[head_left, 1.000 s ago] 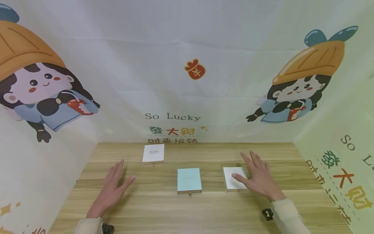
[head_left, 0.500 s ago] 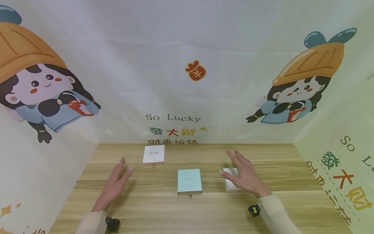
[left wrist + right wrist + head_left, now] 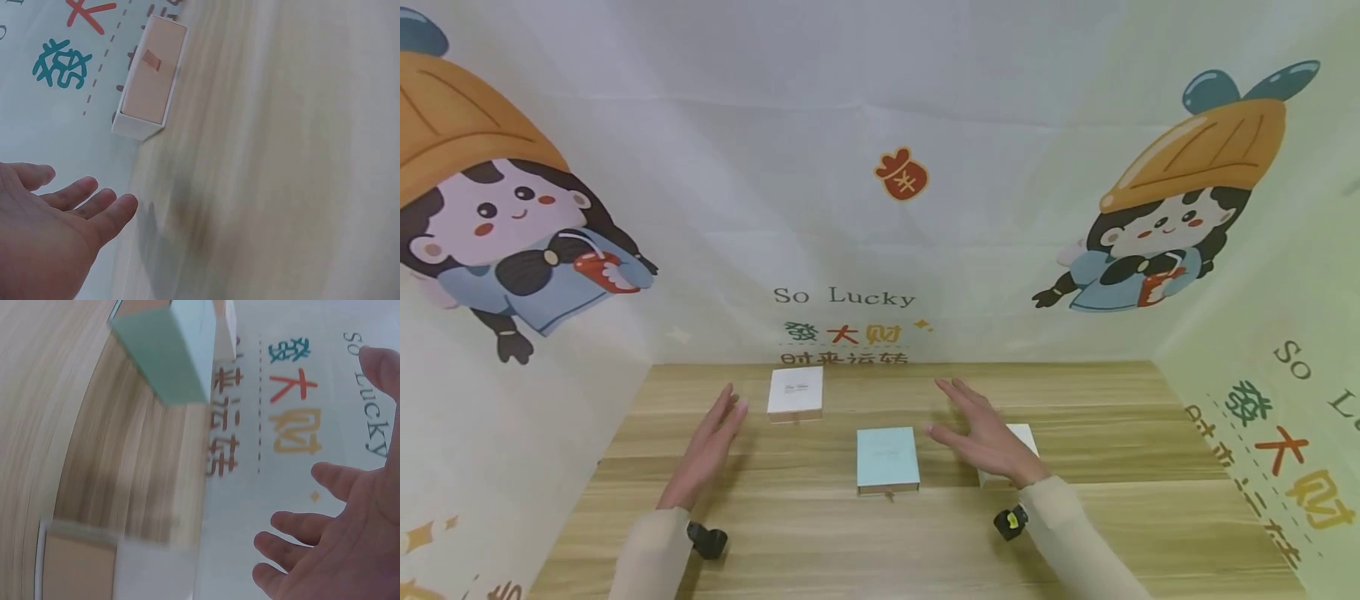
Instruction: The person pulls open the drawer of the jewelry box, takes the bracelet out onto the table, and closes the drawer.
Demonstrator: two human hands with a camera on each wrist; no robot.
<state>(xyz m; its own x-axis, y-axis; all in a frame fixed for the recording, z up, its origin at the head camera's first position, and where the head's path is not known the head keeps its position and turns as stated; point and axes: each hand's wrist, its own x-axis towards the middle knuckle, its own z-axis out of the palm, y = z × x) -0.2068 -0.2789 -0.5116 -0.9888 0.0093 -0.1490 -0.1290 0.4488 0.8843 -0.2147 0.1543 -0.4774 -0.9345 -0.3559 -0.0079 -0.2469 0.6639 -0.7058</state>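
Note:
Three small flat boxes lie on the wooden table. A white box (image 3: 795, 392) with a brown front is at the back left, a light-blue box (image 3: 887, 457) sits in the middle, and another white box (image 3: 1023, 434) is to its right. My left hand (image 3: 706, 446) hovers left of the first white box, fingers extended, holding nothing. Above the right white box, partly covering it in the head view, is my right hand (image 3: 988, 433), its fingers spread and pointing forward left. Its thumb tip is near the light-blue box's right edge. A tab shows on the box front (image 3: 154, 75) in the left wrist view.
A pale printed cloth (image 3: 850, 208) with cartoon figures and lettering hangs behind the wooden table (image 3: 865, 550) and along both sides. Black wrist cameras are strapped at both cuffs, the left camera (image 3: 707, 540) and the right camera (image 3: 1011, 522).
My right hand has moved left over the right white box toward the light-blue box. My left hand has shifted slightly forward and right. The boxes have stayed in place.

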